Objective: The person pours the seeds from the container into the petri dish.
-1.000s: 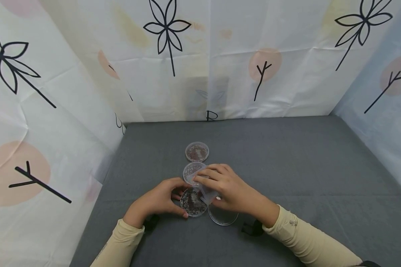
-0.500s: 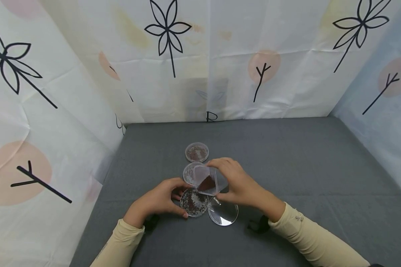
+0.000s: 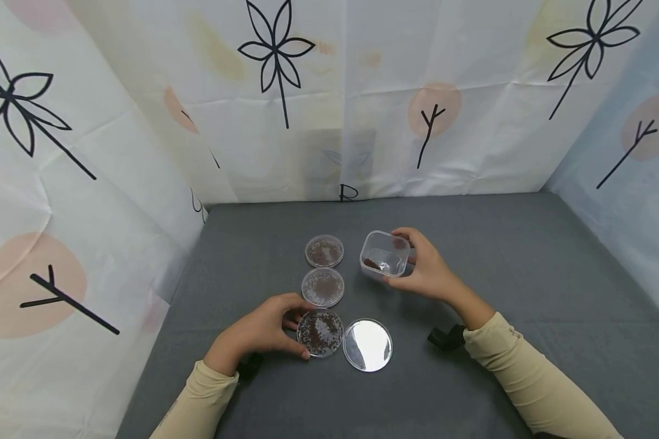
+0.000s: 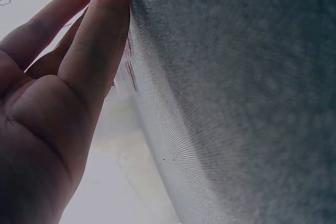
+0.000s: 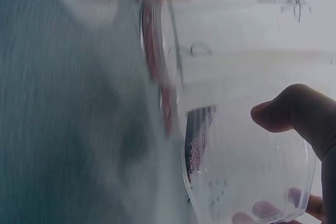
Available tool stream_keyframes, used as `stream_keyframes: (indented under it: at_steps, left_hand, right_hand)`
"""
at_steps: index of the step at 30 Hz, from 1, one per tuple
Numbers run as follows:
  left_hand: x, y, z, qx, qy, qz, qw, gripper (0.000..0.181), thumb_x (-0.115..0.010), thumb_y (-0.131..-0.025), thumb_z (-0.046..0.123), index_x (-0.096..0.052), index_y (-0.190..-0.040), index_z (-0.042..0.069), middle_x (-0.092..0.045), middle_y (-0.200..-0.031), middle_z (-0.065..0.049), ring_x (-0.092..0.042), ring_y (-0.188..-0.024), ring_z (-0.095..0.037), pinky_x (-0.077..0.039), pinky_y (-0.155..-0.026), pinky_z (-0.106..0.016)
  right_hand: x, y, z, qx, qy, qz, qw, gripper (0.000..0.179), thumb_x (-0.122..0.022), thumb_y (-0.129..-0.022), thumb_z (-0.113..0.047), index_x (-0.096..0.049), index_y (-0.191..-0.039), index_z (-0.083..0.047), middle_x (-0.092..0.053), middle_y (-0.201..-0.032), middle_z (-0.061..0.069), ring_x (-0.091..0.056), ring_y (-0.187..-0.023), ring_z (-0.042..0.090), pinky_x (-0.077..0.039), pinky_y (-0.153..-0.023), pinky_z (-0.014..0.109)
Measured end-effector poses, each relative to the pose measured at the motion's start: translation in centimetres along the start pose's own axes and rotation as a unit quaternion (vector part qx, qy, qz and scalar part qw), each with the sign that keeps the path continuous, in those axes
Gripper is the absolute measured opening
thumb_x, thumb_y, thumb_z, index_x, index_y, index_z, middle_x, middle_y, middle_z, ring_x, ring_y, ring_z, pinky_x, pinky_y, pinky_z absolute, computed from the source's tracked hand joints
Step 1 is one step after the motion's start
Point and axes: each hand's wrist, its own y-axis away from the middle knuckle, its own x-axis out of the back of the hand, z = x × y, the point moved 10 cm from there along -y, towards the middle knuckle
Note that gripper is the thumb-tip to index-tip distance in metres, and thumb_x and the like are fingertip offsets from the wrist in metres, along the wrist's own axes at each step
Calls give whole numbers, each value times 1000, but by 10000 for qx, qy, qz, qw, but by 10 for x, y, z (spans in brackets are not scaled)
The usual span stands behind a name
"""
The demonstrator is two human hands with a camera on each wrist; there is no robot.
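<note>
My left hand (image 3: 271, 323) curls thumb and fingers round the near petri dish (image 3: 320, 355), which stands uncovered with brown granules scattered over its base. A clear square plastic container (image 3: 387, 260) is gripped by my right hand (image 3: 431, 268), raised to the right of the dishes. A small heap of brown granules (image 5: 195, 145) lies in one corner of it. Beside the near dish, a round clear lid (image 3: 368, 345) lies flat on the cloth. In the left wrist view only a sliver of clear plastic shows at the fingertips.
Behind the near dish stand a middle petri dish (image 3: 323, 305) and a far petri dish (image 3: 324, 266), in a row, both with brown granules. Grey cloth (image 3: 500, 262) covers the table. Patterned white curtains (image 3: 379, 140) enclose the back and sides.
The right hand has carried the square container from over the near dishes to the back right and turned it from tipped to nearly upright. The left hand stays at the near dish.
</note>
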Motion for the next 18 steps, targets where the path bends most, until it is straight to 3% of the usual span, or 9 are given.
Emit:
stream_keyframes:
  at_steps: [7, 18]
  left_hand:
    - [-2, 0, 0, 69, -16, -42, 10000, 80, -103, -67, 17, -67, -137, 2, -65, -126, -13, -66, -107, -25, -63, -91, -24]
    - [0, 0, -1, 51, -57, -5, 10000, 80, -104, -67, 18, -67, -136, 2, -65, -126, -12, -65, -107, -25, -63, -91, -23]
  right_hand:
    - [5, 3, 39, -611, 14, -290, 9977, 88, -94, -80, -13, -44, -151, -4, -48, -154, 23, -51, -135, 45, -59, -102, 62]
    - [1, 4, 50, -736, -253, -462, 9959, 88, -93, -81, -12, -42, -152, -6, -46, -154, 23, -48, -138, 45, -55, -107, 65]
